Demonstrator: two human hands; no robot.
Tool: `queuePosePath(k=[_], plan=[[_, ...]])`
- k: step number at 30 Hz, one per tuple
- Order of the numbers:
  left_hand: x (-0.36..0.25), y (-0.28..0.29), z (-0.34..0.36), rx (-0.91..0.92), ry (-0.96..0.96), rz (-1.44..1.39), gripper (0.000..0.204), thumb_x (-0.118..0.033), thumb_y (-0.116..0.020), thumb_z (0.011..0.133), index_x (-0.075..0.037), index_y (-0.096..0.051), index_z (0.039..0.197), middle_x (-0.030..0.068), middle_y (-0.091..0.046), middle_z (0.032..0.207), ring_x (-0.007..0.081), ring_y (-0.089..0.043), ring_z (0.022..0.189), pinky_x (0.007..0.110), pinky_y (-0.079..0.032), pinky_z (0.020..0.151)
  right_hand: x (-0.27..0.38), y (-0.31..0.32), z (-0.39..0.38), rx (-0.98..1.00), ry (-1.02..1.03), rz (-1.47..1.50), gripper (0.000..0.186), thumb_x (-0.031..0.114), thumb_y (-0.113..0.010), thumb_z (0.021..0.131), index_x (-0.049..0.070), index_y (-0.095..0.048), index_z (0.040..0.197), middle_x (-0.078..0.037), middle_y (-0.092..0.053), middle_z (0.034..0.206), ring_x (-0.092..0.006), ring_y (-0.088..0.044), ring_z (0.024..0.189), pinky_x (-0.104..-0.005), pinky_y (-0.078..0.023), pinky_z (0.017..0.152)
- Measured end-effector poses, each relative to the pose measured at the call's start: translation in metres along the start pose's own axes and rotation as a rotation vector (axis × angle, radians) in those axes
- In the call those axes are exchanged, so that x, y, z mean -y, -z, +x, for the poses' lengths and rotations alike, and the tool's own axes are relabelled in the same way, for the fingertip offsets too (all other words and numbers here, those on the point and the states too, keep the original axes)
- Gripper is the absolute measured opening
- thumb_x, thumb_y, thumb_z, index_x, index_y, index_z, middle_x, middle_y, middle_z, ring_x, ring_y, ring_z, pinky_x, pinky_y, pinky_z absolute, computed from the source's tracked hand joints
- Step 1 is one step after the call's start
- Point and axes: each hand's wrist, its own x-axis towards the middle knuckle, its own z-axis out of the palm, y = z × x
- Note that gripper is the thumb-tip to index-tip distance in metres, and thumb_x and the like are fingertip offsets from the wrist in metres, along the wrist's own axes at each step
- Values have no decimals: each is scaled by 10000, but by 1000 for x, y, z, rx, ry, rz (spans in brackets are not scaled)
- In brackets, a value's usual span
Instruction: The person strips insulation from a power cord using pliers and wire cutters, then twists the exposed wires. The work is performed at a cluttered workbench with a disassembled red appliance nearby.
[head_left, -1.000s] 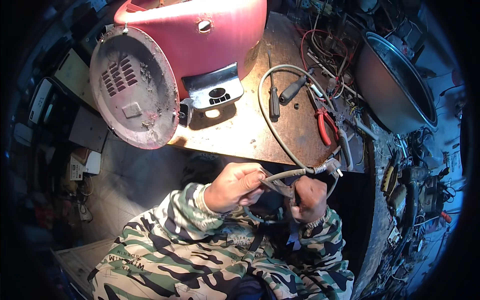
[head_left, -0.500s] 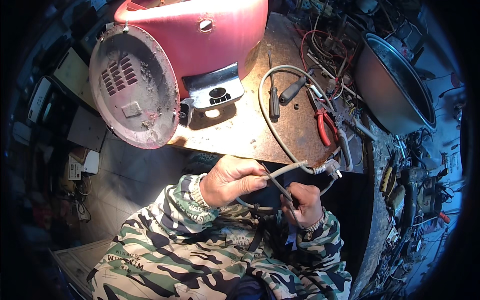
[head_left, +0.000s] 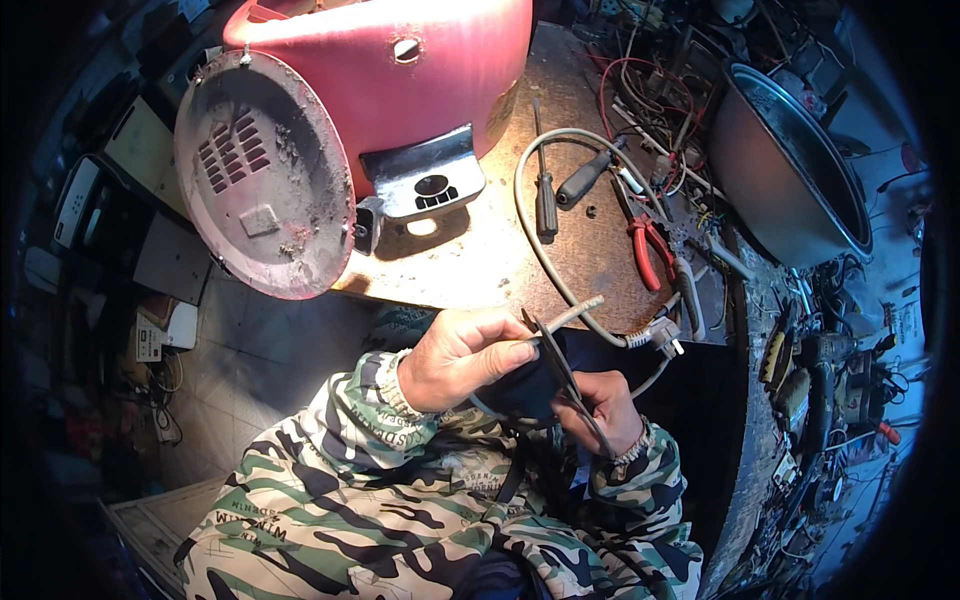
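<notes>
My left hand (head_left: 462, 362) pinches a grey power cord (head_left: 580, 311) between thumb and fingers, just off the table's near edge. A short length of it sticks out to the right, its end pointing up. In my right hand (head_left: 608, 408), closed round them, are dark, slim scissors (head_left: 558, 362). Their blades slant up and left and cross the cord close beside my left thumb; the tips are slightly apart. Right of the cord end lies a plug (head_left: 657, 338) with a grey lead looping over the table.
On the wooden table (head_left: 470, 275) stand a pink appliance housing (head_left: 440, 80) and its dusty round base (head_left: 285, 215). Screwdrivers (head_left: 546, 205), red-handled pliers (head_left: 645, 255) and tangled wires lie to the right. A metal pot (head_left: 790, 175) stands at the far right.
The scissors have turned more upright, and their blades now show apart at the tips. The cord's free end has risen and shifted slightly left.
</notes>
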Motion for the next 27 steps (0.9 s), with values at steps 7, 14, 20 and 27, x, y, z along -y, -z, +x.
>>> queuePosePath(k=[7, 14, 20, 27], plan=[[5, 2, -1, -67, 68, 38, 277, -220, -567, 1019, 36, -651, 1083, -3, -613, 816, 63, -545, 732, 224, -455, 648, 13, -13, -2, -156, -36, -213, 205, 124, -749, 772, -16, -599, 775, -131, -563, 649, -239, -557, 540, -342, -430, 514], [-2, -5, -1, -99, -166, 359, 161, -101, -615, 958, 23, -667, 1046, 68, -651, 824, 135, -604, 725, 273, -498, 681, 20, -18, -1, -400, 135, -601, 242, 139, -766, 674, 14, -573, 750, -137, -560, 697, -345, -583, 641, -425, -473, 585], [3, -6, 1, -114, -327, 511, 147, -37, -627, 913, 20, -668, 1041, 121, -677, 860, 202, -660, 737, 298, -521, 688, 25, -17, 2, -429, 178, -661, 215, 116, -733, 681, -4, -564, 736, -148, -533, 665, -351, -564, 607, -411, -449, 547], [5, -9, 0, -136, -368, 558, 155, -77, -661, 924, 47, -667, 1016, 128, -698, 890, 189, -673, 775, 296, -534, 721, 25, -19, 1, -407, 136, -620, 225, 131, -731, 688, 0, -554, 733, -152, -528, 666, -359, -557, 610, -421, -448, 558]])
